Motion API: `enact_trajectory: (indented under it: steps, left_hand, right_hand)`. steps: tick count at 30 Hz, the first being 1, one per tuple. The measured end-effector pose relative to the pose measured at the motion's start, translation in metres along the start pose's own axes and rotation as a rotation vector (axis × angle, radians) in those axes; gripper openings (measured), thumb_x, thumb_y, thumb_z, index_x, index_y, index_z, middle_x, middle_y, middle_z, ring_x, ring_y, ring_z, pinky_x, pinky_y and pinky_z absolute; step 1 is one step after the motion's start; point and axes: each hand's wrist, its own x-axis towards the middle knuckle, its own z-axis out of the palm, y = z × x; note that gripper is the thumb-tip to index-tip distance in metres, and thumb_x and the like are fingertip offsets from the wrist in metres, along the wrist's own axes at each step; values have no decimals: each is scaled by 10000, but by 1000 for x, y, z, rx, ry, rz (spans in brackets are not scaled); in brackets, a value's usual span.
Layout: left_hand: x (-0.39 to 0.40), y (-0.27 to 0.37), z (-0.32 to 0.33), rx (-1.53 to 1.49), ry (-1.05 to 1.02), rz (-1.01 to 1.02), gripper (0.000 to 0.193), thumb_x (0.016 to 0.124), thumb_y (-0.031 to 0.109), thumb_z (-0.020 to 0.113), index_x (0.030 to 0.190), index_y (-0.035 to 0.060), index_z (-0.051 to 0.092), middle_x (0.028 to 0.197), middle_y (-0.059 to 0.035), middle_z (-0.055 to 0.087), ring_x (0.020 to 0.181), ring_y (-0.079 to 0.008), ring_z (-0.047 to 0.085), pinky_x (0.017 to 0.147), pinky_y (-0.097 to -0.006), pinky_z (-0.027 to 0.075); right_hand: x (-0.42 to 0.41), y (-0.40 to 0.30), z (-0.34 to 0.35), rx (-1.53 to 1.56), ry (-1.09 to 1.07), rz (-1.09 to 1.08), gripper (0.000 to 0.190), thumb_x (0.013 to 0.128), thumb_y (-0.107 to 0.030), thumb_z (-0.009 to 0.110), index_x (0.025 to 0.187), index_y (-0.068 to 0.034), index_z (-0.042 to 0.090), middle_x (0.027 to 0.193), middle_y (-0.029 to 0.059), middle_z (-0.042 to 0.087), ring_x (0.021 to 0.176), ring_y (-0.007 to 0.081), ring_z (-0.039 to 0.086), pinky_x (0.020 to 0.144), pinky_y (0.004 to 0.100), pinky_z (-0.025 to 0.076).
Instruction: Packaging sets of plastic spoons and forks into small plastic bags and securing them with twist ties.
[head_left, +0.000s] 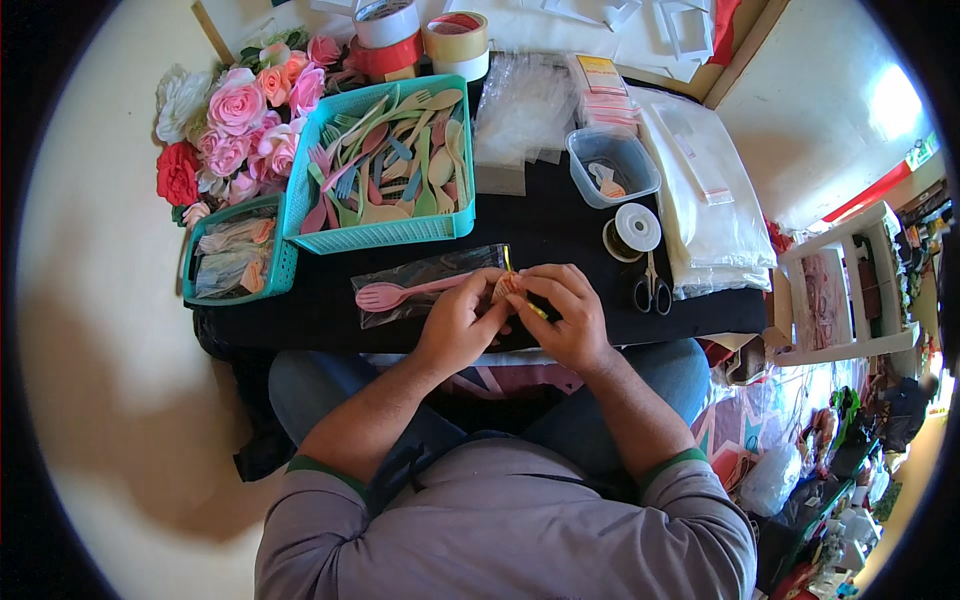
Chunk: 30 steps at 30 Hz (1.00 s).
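Note:
In front of me a pink plastic fork lies in a clear plastic sleeve, its tines pointing left. My left hand covers the right end of the sleeve and pinches a small orange-and-white printed tag. From the other side, the fingertips of my right hand grip the same tag. A thin shiny gold strip shows above the tag, and more gold shows under my right fingers. My fingers hide how tag, strip and sleeve join.
A teal basket holds loose plastic cutlery; a smaller one holds bagged, tagged cutlery. Right are a plastic tub with tags, a spool, scissors and plastic bags. Artificial flowers and tape rolls stand behind.

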Motion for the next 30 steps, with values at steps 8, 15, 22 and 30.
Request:
enact_trajectory:
  steps: [8, 15, 22, 30]
  left_hand:
    - [-1, 6, 1, -21, 3, -37, 283, 950, 86, 592, 1217, 29, 519, 931, -47, 642, 727, -74, 641, 586, -210, 522]
    - [1, 4, 2, -14, -40, -11, 375, 943, 110, 618, 1288, 30, 495, 906, -42, 644, 719, -78, 635, 624, -217, 508]
    - [2, -3, 3, 60, -42, 62, 380, 937, 126, 630, 1282, 24, 507, 879, -74, 650, 723, -90, 644, 628, -241, 510]
    - [2, -2, 4, 90, -39, 114, 394, 928, 123, 639, 1283, 14, 510, 921, -109, 669, 755, -130, 671, 669, -257, 521]
  right_hand:
    - [-1, 4, -1, -5, -29, -15, 200, 752, -78, 759, 937, -54, 688, 956, 86, 632, 851, 266, 615, 738, 367, 498]
    - [-1, 7, -2, 25, -28, 82, 155, 768, -70, 756, 907, -41, 692, 926, 92, 635, 854, 249, 615, 743, 340, 495]
    - [0, 9, -2, 117, -44, 245, 144, 789, -125, 739, 854, -30, 653, 903, 105, 618, 851, 292, 592, 769, 378, 472]
    - [1, 9, -4, 163, -95, 378, 182, 823, -150, 735, 900, -41, 612, 878, 77, 595, 797, 218, 571, 691, 324, 477]
